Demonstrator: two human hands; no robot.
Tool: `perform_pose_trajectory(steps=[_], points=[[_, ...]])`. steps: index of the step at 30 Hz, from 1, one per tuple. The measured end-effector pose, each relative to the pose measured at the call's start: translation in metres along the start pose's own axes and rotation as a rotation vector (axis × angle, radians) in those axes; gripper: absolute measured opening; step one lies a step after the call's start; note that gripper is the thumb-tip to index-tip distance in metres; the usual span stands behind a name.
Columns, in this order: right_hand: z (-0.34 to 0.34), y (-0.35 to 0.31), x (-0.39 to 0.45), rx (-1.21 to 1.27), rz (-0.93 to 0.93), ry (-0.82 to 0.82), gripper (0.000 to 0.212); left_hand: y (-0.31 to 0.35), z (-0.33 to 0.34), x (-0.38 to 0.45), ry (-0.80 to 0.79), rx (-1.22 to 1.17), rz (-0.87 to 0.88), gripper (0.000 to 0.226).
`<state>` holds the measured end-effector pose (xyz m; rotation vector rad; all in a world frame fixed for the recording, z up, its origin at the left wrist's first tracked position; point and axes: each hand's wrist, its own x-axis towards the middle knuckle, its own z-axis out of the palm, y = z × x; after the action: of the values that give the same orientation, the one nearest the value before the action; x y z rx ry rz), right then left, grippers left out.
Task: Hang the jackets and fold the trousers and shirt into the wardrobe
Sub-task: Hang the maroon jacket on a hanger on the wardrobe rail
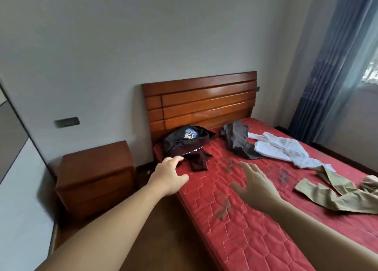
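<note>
1. Your right hand (pixel 255 183): nearest item, fingers spread and straight, holding nothing, hovering above the red mattress (pixel 235 229). It appears to sit there as a second hand ready to help gather cloth.

2. Your left hand (pixel 170 173): arm stretched forward, fingers loosely extended, nothing held. The fingertips are just beside the near edge of the black jacket (pixel 185 141); whether they touch it, you cannot tell. By its line of reach, this jacket is probably your first pick.

3. Khaki trousers (pixel 335 193): lying crumpled at the right side of the mattress, legs splayed, unfolded. Well apart from both hands.

4. White shirt (pixel 284 150): spread loose in mid-bed, beyond the trousers, one end touching them, overlapping the grey garment (pixel 239 141) beside it. That grey piece may be the second jacket; its heaped state hides the cut.

5. Black jacket: bundled at the head corner of the bed, against the wooden headboard (pixel 200 102), a pale printed patch facing up. Heaped, so it will likely need shaking out before hanging.

6. Bedside cabinet (pixel 94 180): left of the bed, top bare of clothing.

7. Grey panel (pixel 12 127) at far left edge: possibly the wardrobe; too little shows to be sure.

8. Blue curtain (pixel 327 66): far right corner, drawn beside the window.
</note>
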<state>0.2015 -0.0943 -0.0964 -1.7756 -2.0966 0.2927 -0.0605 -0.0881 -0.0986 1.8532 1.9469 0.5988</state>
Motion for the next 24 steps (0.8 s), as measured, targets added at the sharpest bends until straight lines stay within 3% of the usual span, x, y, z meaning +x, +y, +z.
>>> perform_pose_trajectory(steps=[24], points=[[0.070, 0.030, 0.402, -0.008, -0.034, -0.083, 0.068, -0.034, -0.025, 0.335, 0.031, 0.275, -0.085, 0.063]])
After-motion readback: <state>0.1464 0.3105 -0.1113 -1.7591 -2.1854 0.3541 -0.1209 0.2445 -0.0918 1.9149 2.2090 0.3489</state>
